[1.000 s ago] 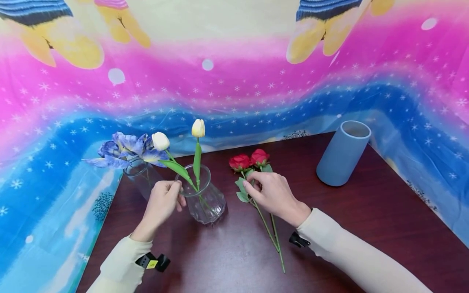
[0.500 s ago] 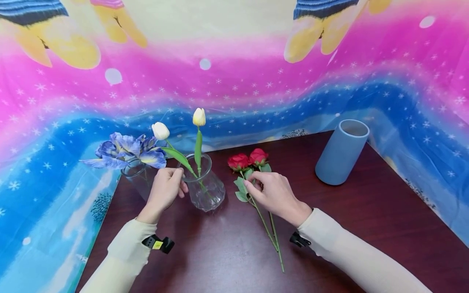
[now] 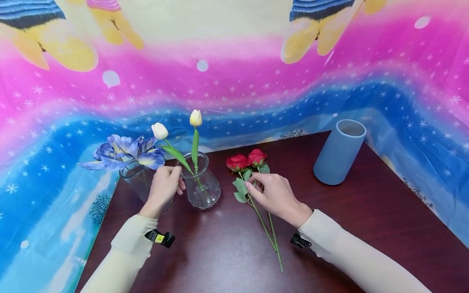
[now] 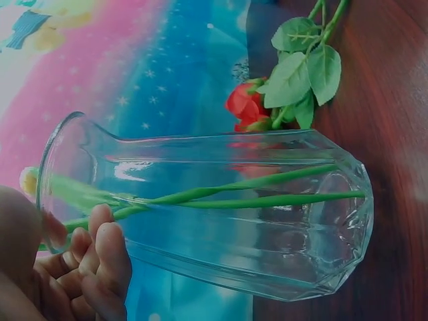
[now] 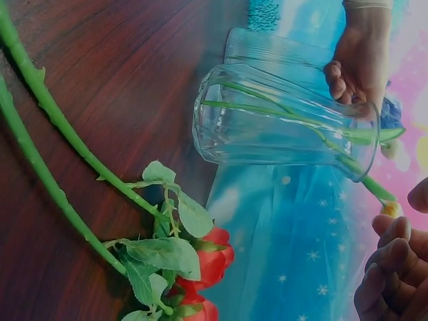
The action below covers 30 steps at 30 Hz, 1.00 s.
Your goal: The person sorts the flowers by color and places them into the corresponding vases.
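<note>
My left hand [image 3: 163,188] pinches the rim of a clear glass vase [image 3: 210,191], with the thumb and fingers on either side of the glass. Two white-yellow tulips [image 3: 196,118] stand in it, their green stems crossing inside, as the left wrist view shows. Over the leaves of two red roses [image 3: 257,158] hovers my right hand [image 3: 275,195], its fingers loosely bent. Nothing lies between that thumb and those fingers in the right wrist view, where the rose stems [image 5: 63,130] are apart from the hand.
Left of the tulip vase, another clear glass vase [image 3: 132,173] holds blue-purple irises [image 3: 126,150], partly behind my left hand. A tall blue-grey vase [image 3: 338,158] stands at the back right of the dark wooden table [image 3: 370,228]. A printed cloth [image 3: 234,77] hangs behind.
The tulip vase, with my left hand on its rim, has moved away from me toward the table's back. My right hand and the roses stay about where they were.
</note>
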Motion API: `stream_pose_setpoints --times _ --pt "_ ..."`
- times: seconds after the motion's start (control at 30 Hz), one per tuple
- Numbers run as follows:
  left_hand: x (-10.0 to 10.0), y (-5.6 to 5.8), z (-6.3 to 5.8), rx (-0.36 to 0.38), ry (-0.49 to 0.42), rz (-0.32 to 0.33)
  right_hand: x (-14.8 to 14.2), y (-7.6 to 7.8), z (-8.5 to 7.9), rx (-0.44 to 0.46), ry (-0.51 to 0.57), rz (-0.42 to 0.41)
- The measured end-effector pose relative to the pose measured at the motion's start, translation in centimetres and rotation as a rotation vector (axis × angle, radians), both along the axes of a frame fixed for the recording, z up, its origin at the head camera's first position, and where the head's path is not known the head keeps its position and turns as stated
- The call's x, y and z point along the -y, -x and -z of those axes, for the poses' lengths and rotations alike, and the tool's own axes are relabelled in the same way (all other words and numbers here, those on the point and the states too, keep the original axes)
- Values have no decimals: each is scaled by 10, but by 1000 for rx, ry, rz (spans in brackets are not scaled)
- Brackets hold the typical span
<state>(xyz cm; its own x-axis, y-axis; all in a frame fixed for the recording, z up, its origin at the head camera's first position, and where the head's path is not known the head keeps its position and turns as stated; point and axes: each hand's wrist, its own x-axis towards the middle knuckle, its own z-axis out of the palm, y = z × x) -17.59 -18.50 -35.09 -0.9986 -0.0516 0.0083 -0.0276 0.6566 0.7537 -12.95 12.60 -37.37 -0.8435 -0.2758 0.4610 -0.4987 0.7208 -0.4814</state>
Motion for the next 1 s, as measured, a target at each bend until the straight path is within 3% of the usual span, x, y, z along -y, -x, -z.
stream_pose_setpoints --times 0.43,0.6,1.0 --pt "4 6 6 -16 15 -53 -1 1 3 14 -13 -3" --pt "7 8 7 -12 8 -37 -1 2 4 12 -18 -2" --pt "8 7 7 55 -139 17 -5 2 6 18 -21 6"
